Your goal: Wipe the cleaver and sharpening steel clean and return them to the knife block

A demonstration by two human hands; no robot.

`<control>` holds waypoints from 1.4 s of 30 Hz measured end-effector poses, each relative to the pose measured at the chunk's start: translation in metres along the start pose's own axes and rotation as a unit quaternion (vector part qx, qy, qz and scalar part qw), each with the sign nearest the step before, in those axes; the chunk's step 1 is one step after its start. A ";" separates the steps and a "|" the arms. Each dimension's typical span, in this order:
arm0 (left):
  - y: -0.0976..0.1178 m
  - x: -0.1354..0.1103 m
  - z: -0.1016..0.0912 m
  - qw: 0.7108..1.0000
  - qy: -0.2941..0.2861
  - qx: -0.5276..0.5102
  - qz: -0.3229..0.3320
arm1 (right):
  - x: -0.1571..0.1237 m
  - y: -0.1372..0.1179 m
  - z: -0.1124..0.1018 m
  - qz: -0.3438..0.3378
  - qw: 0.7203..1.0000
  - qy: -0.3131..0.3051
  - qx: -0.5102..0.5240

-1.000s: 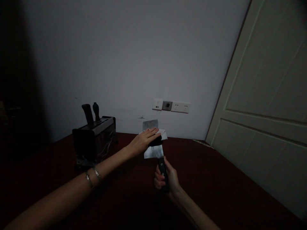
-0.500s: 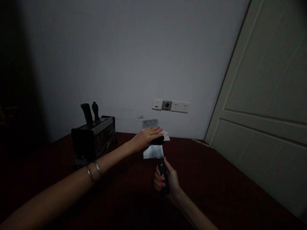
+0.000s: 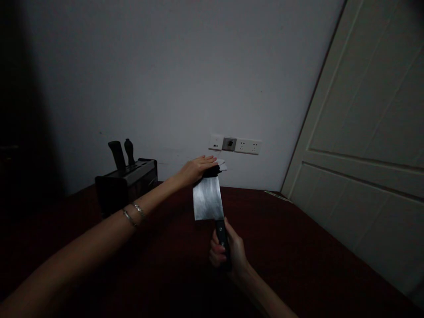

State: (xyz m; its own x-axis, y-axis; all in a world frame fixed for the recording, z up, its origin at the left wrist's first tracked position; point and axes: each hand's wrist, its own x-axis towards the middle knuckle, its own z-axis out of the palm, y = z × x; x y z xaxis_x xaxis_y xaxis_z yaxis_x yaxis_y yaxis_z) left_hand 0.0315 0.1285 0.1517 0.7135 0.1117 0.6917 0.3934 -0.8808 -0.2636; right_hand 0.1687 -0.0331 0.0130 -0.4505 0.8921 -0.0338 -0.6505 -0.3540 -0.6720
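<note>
A cleaver [image 3: 207,198] with a broad metal blade and a dark riveted handle stands upright, blade up, in front of the wall. My right hand [image 3: 233,247] is wrapped around its handle. At the top of the blade, my left hand [image 3: 195,170] lies with its fingers stretched over a black and white cloth [image 3: 221,164]. The cloth covers the blade's upper end, and my left thumb is hidden. Two bracelets circle my left wrist.
A dark knife block [image 3: 127,183] with two black handles sticking up stands at the left on the dark red table [image 3: 265,238]. Behind are a wall with a row of sockets [image 3: 235,144] and, at the right, a pale panelled door [image 3: 364,145].
My left hand and the cloth have slid up the blade, away from the handle, baring more metal. My right hand keeps its hold, nearly still. The view has shifted slightly.
</note>
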 end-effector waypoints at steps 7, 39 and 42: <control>-0.014 -0.004 -0.008 0.999 -0.014 -0.015 0.027 | -0.003 -0.004 0.001 -0.014 1.000 -0.019 0.007; 0.069 -0.067 0.000 0.998 -0.024 -0.020 0.063 | -0.006 -0.014 0.003 -0.057 0.998 -0.007 0.026; 0.058 -0.055 -0.003 1.000 0.000 0.012 0.015 | -0.006 -0.013 0.004 -0.038 0.999 -0.014 0.018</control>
State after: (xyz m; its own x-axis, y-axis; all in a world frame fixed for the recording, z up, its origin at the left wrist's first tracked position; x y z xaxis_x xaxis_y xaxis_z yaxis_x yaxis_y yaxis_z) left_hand 0.0132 0.0701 0.1003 0.7258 0.0850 0.6827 0.3852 -0.8724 -0.3010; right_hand 0.1775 -0.0355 0.0253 -0.4150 0.9090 0.0379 -0.7049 -0.2950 -0.6450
